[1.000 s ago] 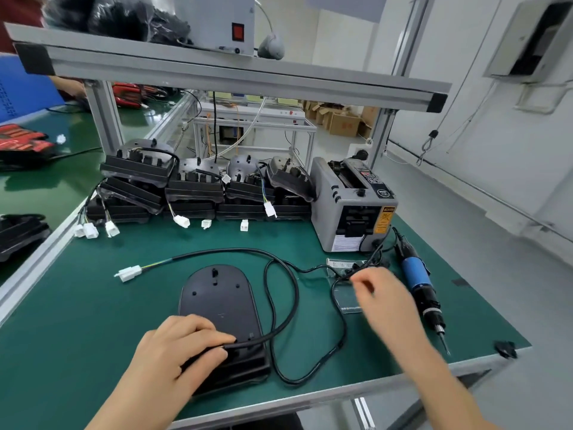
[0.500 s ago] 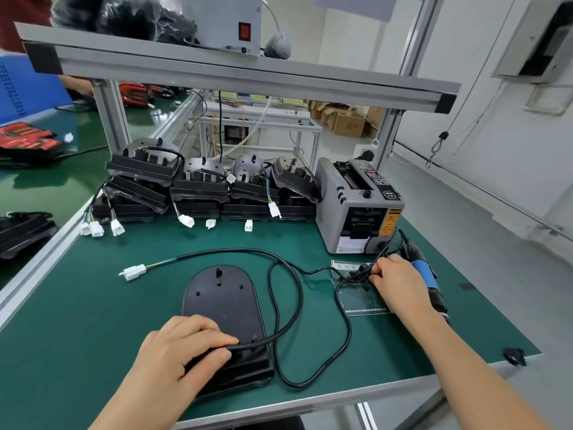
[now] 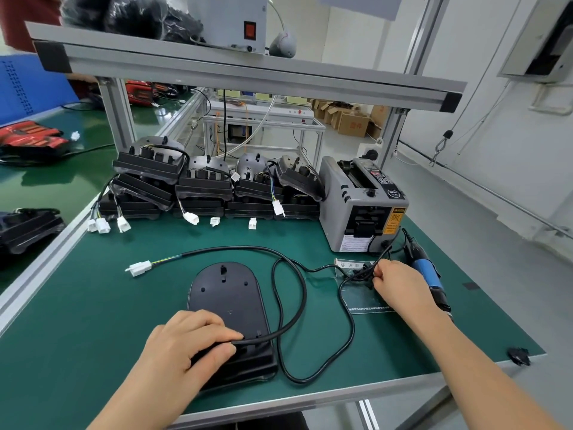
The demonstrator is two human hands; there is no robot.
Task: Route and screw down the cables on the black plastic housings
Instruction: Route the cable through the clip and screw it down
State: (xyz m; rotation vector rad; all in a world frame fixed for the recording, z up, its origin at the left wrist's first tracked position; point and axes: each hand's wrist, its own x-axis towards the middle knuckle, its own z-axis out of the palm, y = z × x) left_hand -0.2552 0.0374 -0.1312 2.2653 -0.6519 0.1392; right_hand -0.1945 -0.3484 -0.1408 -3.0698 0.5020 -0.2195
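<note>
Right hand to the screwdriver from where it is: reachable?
Probably yes. The right hand lies right beside the screwdriver, with nothing between them. Its fingers seem busy at the cable, so it may need to let go first.

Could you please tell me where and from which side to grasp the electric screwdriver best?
Grip the electric screwdriver round its blue barrel, from above, with the right hand, which pinches the black cable beside it. It lies flat, chuck toward the near edge, cord toward the tape dispenser; the barrel is its widest stretch.
</note>
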